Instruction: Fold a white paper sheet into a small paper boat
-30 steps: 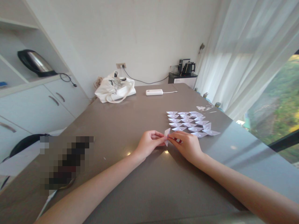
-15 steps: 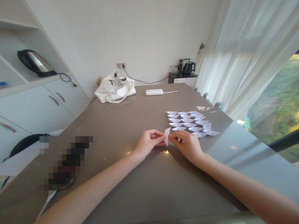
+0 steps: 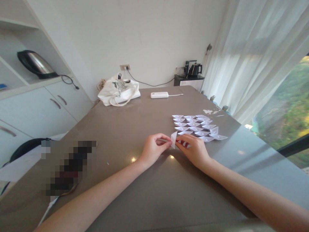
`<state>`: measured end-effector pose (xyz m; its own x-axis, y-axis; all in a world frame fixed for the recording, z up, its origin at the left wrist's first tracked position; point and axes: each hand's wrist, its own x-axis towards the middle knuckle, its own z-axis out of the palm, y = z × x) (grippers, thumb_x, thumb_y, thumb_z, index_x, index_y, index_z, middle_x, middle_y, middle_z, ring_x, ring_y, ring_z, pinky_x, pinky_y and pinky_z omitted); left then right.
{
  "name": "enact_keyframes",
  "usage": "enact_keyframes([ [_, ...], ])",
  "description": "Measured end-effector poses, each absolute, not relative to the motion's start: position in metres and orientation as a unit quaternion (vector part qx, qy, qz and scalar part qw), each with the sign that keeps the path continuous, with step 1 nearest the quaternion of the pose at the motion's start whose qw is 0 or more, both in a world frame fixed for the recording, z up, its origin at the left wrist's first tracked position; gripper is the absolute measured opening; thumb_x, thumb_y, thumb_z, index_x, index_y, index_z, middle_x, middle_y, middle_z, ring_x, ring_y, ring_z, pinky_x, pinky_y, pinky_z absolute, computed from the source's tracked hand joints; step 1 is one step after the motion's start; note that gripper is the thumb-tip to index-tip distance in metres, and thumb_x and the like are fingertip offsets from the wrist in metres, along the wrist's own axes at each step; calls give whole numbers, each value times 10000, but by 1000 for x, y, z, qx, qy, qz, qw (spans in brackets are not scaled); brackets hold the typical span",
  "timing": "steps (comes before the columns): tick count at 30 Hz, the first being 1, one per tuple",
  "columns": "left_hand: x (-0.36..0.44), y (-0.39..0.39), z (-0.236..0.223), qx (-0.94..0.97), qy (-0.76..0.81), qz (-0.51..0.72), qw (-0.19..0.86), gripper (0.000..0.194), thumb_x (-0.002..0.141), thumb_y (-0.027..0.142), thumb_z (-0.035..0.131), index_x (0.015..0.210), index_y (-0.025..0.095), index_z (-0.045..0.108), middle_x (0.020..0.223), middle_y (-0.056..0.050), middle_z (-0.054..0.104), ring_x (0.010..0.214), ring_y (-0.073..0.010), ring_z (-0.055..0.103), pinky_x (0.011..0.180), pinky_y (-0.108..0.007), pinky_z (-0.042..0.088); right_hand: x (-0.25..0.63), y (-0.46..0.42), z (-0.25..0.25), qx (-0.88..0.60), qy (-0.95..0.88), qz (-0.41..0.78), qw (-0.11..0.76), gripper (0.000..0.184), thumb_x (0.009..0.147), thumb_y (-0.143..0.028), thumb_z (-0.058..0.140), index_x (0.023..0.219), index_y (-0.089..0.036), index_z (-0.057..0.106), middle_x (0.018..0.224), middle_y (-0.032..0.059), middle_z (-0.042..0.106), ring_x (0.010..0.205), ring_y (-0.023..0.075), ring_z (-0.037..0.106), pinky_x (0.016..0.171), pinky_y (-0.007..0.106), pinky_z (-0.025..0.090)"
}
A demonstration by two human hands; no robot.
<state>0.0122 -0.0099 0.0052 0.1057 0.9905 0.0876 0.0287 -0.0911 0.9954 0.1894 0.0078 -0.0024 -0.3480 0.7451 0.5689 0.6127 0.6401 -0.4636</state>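
Between both hands, just above the table, is a small white folded paper boat (image 3: 173, 140), held on edge. My left hand (image 3: 156, 146) pinches its left side between thumb and fingertips. On the other side, my right hand (image 3: 193, 147) grips it with thumb and forefinger, the remaining fingers curled in. Something red and white shows among the right hand's fingers, too small to make out. Just beyond my right hand, several finished-looking white paper boats (image 3: 193, 124) sit in close rows on the table.
The brown table (image 3: 135, 122) has a white bag (image 3: 123, 93) and a white power bank (image 3: 159, 95) with a short cable at its far side. Paper scraps (image 3: 210, 111) lie near the right edge. A blurred-out dark object (image 3: 72, 167) lies at left.
The paper boat has shifted slightly right and up, its angle a little different. My left hand's fingertips have moved right with it; my right hand stays nearly in place.
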Motion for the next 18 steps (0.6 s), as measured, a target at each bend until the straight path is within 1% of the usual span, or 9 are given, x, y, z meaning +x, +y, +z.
enact_keyframes([
  [4, 13, -9, 5, 513, 458, 493, 533, 198, 654, 257, 760, 769, 121, 675, 758, -60, 703, 698, -156, 654, 708, -260, 501, 188, 8, -3, -411, -801, 133, 414, 80, 793, -181, 592, 799, -175, 672, 732, 29, 681, 577, 129, 620, 543, 215, 483],
  [7, 14, -8, 6, 447, 442, 495, 600, 221, 639, 248, 777, 781, 103, 690, 755, -48, 697, 689, -120, 629, 720, -234, 488, 187, 9, -3, -405, -795, 155, 424, 83, 782, -160, 599, 825, -171, 669, 764, 37, 696, 609, 141, 639, 577, 229, 509],
  [10, 15, -7, 6, 390, 405, 490, 666, 260, 622, 259, 797, 788, 82, 701, 784, -56, 696, 717, -104, 618, 777, -236, 482, 187, 10, -4, -392, -797, 143, 436, 88, 781, -156, 600, 838, -168, 666, 776, 41, 700, 621, 145, 643, 603, 242, 517],
  [12, 14, -6, 5, 372, 392, 481, 691, 281, 605, 264, 813, 781, 72, 706, 793, -63, 695, 730, -104, 615, 805, -245, 478, 187, 10, -4, -387, -802, 129, 436, 88, 786, -158, 594, 838, -170, 664, 770, 40, 696, 617, 143, 639, 605, 243, 514],
  [15, 13, -6, 3, 366, 391, 468, 703, 293, 596, 277, 822, 770, 69, 710, 789, -66, 691, 734, -107, 610, 819, -254, 473, 187, 9, -4, -382, -812, 106, 429, 103, 800, -165, 584, 856, -176, 670, 767, 42, 695, 629, 149, 639, 612, 244, 510],
  [18, 12, -6, 1, 379, 406, 468, 688, 300, 605, 303, 816, 763, 70, 711, 774, -65, 685, 731, -113, 604, 820, -264, 470, 186, 7, -4, -370, -820, 87, 428, 120, 817, -172, 575, 874, -175, 681, 786, 52, 700, 664, 156, 646, 625, 243, 509],
])
